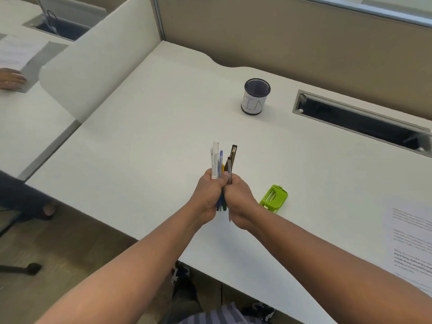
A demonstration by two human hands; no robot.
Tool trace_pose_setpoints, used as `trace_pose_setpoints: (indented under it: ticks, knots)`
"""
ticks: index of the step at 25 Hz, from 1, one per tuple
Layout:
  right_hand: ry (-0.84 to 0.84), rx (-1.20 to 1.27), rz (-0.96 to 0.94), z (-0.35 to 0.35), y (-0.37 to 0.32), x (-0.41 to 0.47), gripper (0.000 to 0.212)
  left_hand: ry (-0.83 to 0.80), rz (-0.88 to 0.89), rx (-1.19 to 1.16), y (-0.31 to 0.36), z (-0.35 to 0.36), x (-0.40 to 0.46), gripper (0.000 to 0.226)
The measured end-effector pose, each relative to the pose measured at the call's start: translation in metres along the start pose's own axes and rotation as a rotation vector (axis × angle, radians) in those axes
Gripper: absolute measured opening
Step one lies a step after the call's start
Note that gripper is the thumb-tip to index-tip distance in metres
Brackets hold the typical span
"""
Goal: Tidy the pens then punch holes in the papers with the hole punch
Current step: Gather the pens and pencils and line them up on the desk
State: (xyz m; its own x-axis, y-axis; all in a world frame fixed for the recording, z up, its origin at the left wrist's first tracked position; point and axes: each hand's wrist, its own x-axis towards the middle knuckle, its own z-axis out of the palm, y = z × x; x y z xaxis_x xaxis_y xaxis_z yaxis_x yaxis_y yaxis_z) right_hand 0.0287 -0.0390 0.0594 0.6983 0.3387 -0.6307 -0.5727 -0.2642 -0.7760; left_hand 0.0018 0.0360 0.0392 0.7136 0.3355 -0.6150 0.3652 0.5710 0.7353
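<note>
Both hands hold a bundle of pens (221, 160) upright above the middle of the white desk (145, 127). My left hand (209, 195) grips the white marker and blue pens. My right hand (238, 199) grips the dark pens and a pencil beside them. The two hands touch each other. A black mesh pen cup (256, 97) with a white label stands empty farther back. A green hole punch (274, 199) lies just right of my right hand. Printed papers (411, 244) lie at the desk's right edge.
A long cable slot (360, 122) is sunk into the desk at the back right. A white divider panel (98, 66) borders the desk on the left. Beyond it another person's hand (11, 78) rests on papers at a neighbouring desk.
</note>
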Motion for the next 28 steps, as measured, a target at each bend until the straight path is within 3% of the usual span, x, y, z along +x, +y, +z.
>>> trace_pose_setpoints:
  ticks: [5,9,14,19,21,25,28]
  knots:
    - [-0.181,0.18,0.053,0.086,-0.034,0.029,0.043,0.056,0.068,0.189,0.06,-0.077,0.029,0.023]
    - [-0.284,0.124,0.109,0.153,-0.055,0.055,0.042,0.072,0.105,0.407,0.105,-0.144,0.053,0.024]
    - [-0.278,0.064,0.157,0.197,-0.065,0.098,0.051,0.149,0.231,0.584,0.123,-0.186,0.096,0.02]
    - [-0.37,0.01,0.215,0.189,-0.06,0.131,0.062,0.239,0.37,1.131,0.124,-0.194,0.122,0.032]
    - [-0.389,-0.049,0.199,0.184,-0.059,0.14,0.054,0.272,0.437,1.389,0.117,-0.198,0.132,0.042]
    - [-0.212,-0.402,-0.021,0.163,-0.058,0.153,0.015,0.37,0.551,1.689,0.099,-0.204,0.151,0.062]
    - [-0.002,-0.769,-0.449,0.14,-0.054,0.162,0.02,0.446,0.66,1.713,0.085,-0.203,0.15,0.062]
